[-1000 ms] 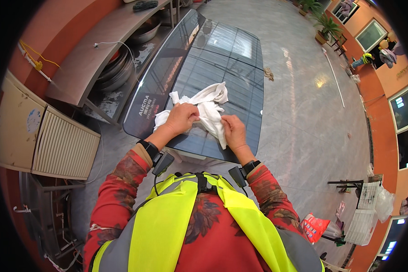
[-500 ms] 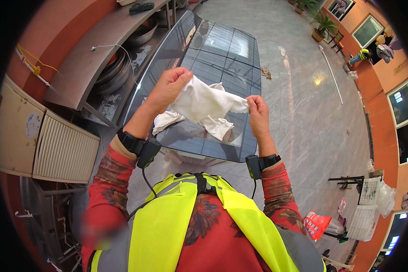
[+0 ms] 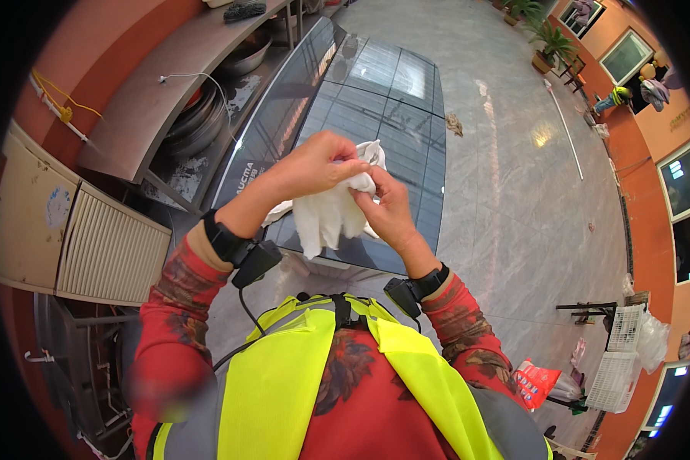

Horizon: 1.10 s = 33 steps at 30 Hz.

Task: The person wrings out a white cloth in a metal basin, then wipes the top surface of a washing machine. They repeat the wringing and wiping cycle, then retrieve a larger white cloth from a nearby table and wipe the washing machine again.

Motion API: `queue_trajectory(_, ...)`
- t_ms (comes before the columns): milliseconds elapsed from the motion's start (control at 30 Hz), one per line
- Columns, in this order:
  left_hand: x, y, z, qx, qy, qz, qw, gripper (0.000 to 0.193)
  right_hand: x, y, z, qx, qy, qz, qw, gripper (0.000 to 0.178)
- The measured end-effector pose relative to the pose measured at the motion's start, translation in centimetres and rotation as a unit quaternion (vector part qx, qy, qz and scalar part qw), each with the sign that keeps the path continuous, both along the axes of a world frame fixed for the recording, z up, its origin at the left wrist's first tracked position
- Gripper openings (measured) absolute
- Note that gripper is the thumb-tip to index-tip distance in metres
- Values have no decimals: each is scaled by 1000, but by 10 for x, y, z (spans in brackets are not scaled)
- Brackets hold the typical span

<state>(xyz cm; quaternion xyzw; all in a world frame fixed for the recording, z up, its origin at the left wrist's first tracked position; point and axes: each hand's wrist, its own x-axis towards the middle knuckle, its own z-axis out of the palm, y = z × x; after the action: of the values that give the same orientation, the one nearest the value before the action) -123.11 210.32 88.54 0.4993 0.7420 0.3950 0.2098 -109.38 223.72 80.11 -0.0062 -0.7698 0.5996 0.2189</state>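
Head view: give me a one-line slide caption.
Both hands, left hand and right hand, bunch a white cloth above a dark glass-topped table.

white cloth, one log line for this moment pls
left hand: pinching crumpled white cloth | right hand: gripping same cloth | location: above dark glass-topped table

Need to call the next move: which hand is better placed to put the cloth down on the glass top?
Left, probably. The left hand grips the cloth from above, over the glass top; the right hand only supports it from below.
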Motion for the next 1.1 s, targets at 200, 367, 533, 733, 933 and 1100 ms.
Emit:
queue_trajectory(200, -10, -40, -12, -88, -74, -51, 992, 27, 26, 33, -3, 131, -133, 73, 980, 22)
queue_trajectory(367, -35, -28, -12, 25, -99, -48, 994, 22, -3, 63, 7, 44, -26, -8, 999, 16)
queue_trajectory(533, -97, 21, 25, 102, 137, 82, 982, 16, -73, 117, 50, 117, 65, -73, 988, 17)
queue_trajectory(733, -118, 38, -22, 111, 263, 122, 951, 21, -97, 140, 28, 268, 93, -164, 945, 19)
queue_trajectory(933, -78, 9, -135, 28, 269, 133, 954, 67, -41, 86, -73, 238, -25, -122, 963, 23)
queue_trajectory(1100, -27, 12, -165, 76, 180, -37, 980, 34, -13, 40, -105, 234, -115, -111, 959, 16)
